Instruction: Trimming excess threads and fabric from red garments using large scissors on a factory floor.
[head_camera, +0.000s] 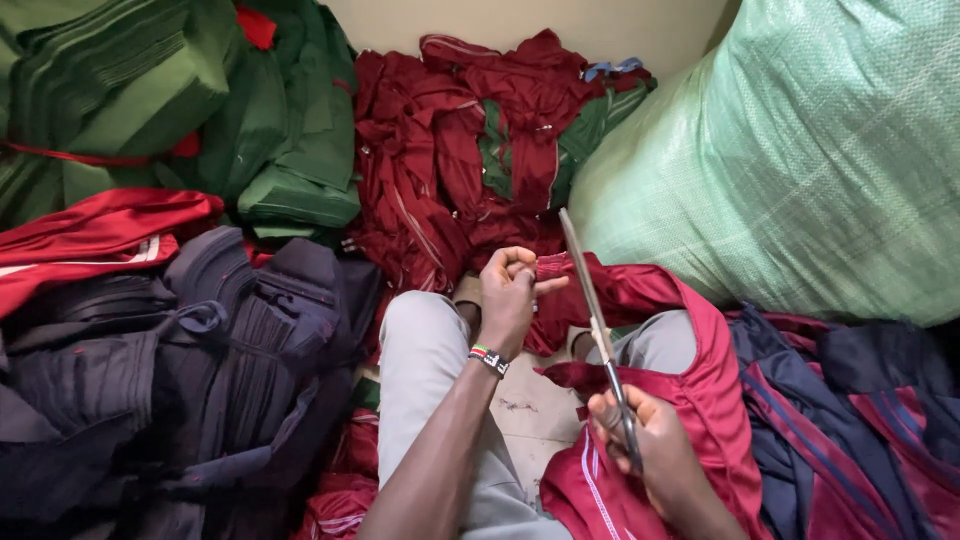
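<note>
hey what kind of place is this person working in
Probably a small garment workshop or storeroom: stacks of folded green cloth, a heap of maroon garments, a big woven sack, and scissors in the right hand.

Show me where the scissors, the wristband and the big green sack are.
scissors (596, 318): head view, on the blades.
wristband (489, 360): head view, on the beaded band.
green sack (800, 150): head view, on its woven side.

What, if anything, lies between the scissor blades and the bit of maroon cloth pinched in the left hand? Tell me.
Nothing visible. The scissors in the right hand point up with blades closed, their tip beside the maroon garment edge that the left hand pinches; only open air lies between.
</note>
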